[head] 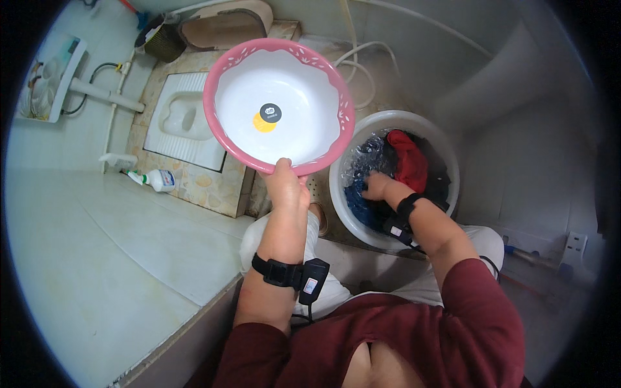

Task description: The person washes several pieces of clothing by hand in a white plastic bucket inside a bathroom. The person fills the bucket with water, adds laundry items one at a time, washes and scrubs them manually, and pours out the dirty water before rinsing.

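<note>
My left hand [286, 189] grips the near rim of a pink and white plastic basin [242, 145], its thumb over the edge. Two round stickers, one dark and one yellow, lie on the basin's white inner bottom. To the right stands a large white tub [339, 203] with water and soaking clothes in it. My right hand [376, 185] is at the water over dark blue fabric [356, 203]; its fingers are partly hidden, so its grip cannot be told. A red cloth [410, 162] lies beside it, partly out of the water.
A squat toilet [182, 119] is set in a raised tiled step at the left. On the step lies a white spray bottle [160, 180]. Behind are a waste bin [165, 43] and a pale hose [371, 80]. A wall ledge [145, 262] runs along the left.
</note>
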A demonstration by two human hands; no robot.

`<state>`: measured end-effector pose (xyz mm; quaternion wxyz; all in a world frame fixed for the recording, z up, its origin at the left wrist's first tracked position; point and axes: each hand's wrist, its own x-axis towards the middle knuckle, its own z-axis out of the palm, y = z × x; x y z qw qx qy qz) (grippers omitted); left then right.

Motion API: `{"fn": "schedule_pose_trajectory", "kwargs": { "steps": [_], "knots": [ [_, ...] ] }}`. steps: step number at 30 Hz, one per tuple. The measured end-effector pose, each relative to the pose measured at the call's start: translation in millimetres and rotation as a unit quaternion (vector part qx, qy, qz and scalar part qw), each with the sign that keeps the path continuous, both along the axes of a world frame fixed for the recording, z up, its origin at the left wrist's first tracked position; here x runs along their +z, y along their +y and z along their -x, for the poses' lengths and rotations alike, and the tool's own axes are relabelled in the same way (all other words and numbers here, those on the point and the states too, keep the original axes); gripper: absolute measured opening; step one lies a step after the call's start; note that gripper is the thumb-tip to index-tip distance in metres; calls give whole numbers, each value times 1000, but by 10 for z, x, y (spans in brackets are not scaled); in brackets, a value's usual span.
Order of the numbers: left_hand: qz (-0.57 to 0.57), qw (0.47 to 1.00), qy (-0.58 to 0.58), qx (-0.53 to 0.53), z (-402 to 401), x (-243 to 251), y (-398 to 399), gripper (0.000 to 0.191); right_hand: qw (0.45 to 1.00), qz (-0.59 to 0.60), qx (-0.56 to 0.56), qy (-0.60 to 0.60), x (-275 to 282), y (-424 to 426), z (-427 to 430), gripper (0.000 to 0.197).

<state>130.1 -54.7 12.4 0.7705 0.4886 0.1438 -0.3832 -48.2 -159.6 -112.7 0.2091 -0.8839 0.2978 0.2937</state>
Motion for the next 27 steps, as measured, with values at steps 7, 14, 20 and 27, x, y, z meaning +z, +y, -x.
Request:
{"fn": "schedule_pose_trajectory", "kwargs": {
  "steps": [7, 14, 20, 27],
  "knots": [
    [-34, 997, -64, -11, 51, 51, -27, 64, 534, -373, -637, -413, -44, -437, -189, 15],
    [-65, 995, -74, 10, 104, 135, -102, 70, 491, -352, -720, -341, -634, -376, -159, 12],
    [-85, 993, -77, 5, 63, 248, -133, 70, 183, -559, -672, -450, 98, -640, -220, 15],
    [-45, 998, -36, -28, 137, 102, -74, 53, 650, -492, -362, -451, 1844, -232, -1069, 34]
  ]
}}
